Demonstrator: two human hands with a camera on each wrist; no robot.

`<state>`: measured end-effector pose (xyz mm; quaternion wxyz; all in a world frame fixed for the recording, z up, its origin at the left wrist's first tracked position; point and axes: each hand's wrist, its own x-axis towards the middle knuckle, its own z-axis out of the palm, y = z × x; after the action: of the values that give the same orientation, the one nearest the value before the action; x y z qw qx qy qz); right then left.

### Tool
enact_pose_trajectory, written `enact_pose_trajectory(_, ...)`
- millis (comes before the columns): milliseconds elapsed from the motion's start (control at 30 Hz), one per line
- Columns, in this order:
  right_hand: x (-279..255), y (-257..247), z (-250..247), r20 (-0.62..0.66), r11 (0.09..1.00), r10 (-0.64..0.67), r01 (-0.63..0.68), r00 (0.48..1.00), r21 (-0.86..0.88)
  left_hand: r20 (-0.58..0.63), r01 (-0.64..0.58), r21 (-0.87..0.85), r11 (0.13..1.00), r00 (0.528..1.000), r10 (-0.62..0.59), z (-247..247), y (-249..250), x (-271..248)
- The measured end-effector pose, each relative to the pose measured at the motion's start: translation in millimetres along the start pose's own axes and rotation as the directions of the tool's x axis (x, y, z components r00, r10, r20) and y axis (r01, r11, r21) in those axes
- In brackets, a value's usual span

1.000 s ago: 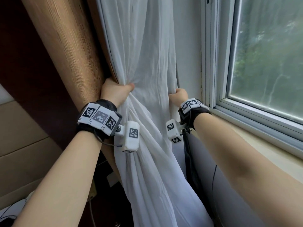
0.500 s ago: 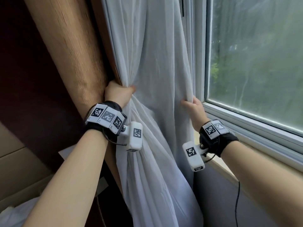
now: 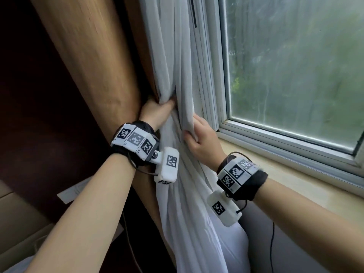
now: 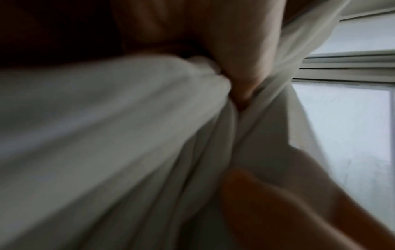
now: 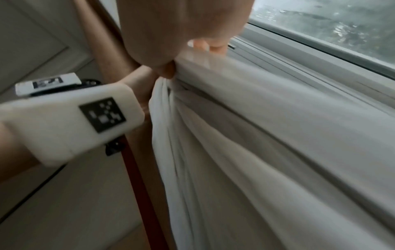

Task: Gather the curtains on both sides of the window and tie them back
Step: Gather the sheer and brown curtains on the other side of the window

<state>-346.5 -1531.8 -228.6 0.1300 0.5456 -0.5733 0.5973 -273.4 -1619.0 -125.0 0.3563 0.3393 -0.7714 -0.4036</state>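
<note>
A white sheer curtain [image 3: 173, 62] hangs left of the window [image 3: 295, 66], with a brown drape [image 3: 94, 62] beside it on the left. My left hand [image 3: 157, 113] grips a bunch of the white curtain [image 4: 107, 135] against the drape's edge. My right hand [image 3: 199, 136] holds the curtain's right edge in curled fingers, close beside the left hand and just left of the window frame. In the right wrist view my right hand [image 5: 198, 50] pinches gathered folds of the sheer curtain [image 5: 256, 135]. No tie-back is visible.
A pale sill [image 3: 295, 180] runs under the window at the right. Beige boxes [image 3: 17, 223] and a sheet of paper [image 3: 76, 190] lie low at the left. A thin black cable [image 3: 272, 243] hangs by the wall below the sill.
My right hand has drawn the curtain's right edge leftward toward the left hand, and the sheer is bunched narrower, showing more window. The left hand keeps its grip.
</note>
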Motion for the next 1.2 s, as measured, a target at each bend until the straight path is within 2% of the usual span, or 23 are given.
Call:
enact_pose_trajectory(67, 2.3, -8.4, -0.8, 0.058, 0.998, -0.048, 0.051, 0.997, -0.046, 0.075, 0.015, -0.077, 0.997, 0.997, -0.009, -0.2, 7.3, -7.4)
enact_pose_trajectory(133, 3.1, -12.8, -3.2, 0.107, 0.996, -0.061, 0.068, 0.992, -0.059, 0.166, 0.006, -0.038, 0.999, 0.986, 0.0, 0.8, 17.2, -12.4)
enact_pose_trajectory(200, 2.7, -13.3, -7.5, 0.158, 0.993, -0.052, 0.069, 0.986, -0.101, 0.203, -0.015, 0.028, 0.999, 0.979, 0.009, 4.5, 23.3, -13.4)
enact_pose_trajectory(333, 3.1, -13.1, -13.3, 0.266, 0.976, -0.032, 0.088, 0.963, -0.199, 0.093, -0.039, 0.115, 0.993, 0.995, 0.029, 12.1, 26.6, -8.8)
enact_pose_trajectory(433, 3.0, -7.0, -16.1, 0.361, 0.983, -0.046, 0.107, 0.932, -0.15, 0.003, 0.013, 0.194, 0.981, 1.0, -0.014, 11.4, 23.9, 2.1)
enact_pose_trajectory(467, 5.0, -5.1, -18.4, 0.401, 0.995, -0.01, 0.051, 0.916, -0.091, -0.014, 0.032, 0.2, 0.979, 0.999, -0.03, 10.3, 22.7, 5.8)
enact_pose_trajectory(533, 13.0, 0.8, -23.2, 0.417, 0.968, 0.143, -0.214, 0.898, 0.129, -0.03, 0.051, 0.192, 0.98, 0.998, -0.046, 6.9, 21.2, 11.8)
enact_pose_trajectory(600, 23.8, 5.4, -27.5, 0.369, 0.812, 0.299, -0.438, 0.88, 0.386, -0.045, 0.059, 0.2, 0.978, 0.998, -0.051, 3.2, 19.3, 15.9)
enact_pose_trajectory(633, 30.6, 9.6, -29.0, 0.313, 0.75, 0.376, -0.484, 0.872, 0.45, -0.049, 0.06, 0.201, 0.978, 0.997, -0.051, 1.7, 17.9, 17.9)
enact_pose_trajectory(700, 45.8, 25.4, -29.3, 0.189, 0.717, 0.514, -0.539, 0.837, 0.441, -0.054, 0.058, 0.197, 0.979, 0.997, -0.048, -1.6, 15.7, 19.7)
enact_pose_trajectory(767, 60.0, 48.5, -24.1, 0.187, 0.653, 0.632, -0.647, 0.752, 0.394, -0.056, 0.057, 0.201, 0.978, 0.997, -0.046, -6.0, 13.7, 20.5)
enact_pose_trajectory(833, 72.5, 67.4, -18.0, 0.265, 0.528, 0.722, -0.756, 0.64, 0.386, -0.056, 0.062, 0.203, 0.977, 0.997, -0.051, -10.5, 11.2, 21.9)
enact_pose_trajectory(900, 84.7, 78.4, -11.3, 0.325, 0.431, 0.763, -0.815, 0.559, 0.388, -0.059, 0.075, 0.203, 0.976, 0.996, -0.064, -15.5, 8.8, 23.8)
enact_pose_trajectory(1067, 111.4, 84.2, 11.0, 0.419, 0.419, 0.751, -0.859, 0.51, 0.295, -0.081, 0.104, 0.217, 0.971, 0.993, -0.088, -24.8, 2.9, 30.0)
enact_pose_trajectory(1200, 118.2, 98.0, 28.2, 0.542, 0.343, 0.707, -0.891, 0.453, 0.298, -0.091, 0.115, 0.225, 0.968, 0.991, -0.096, -29.2, -1.4, 33.8)
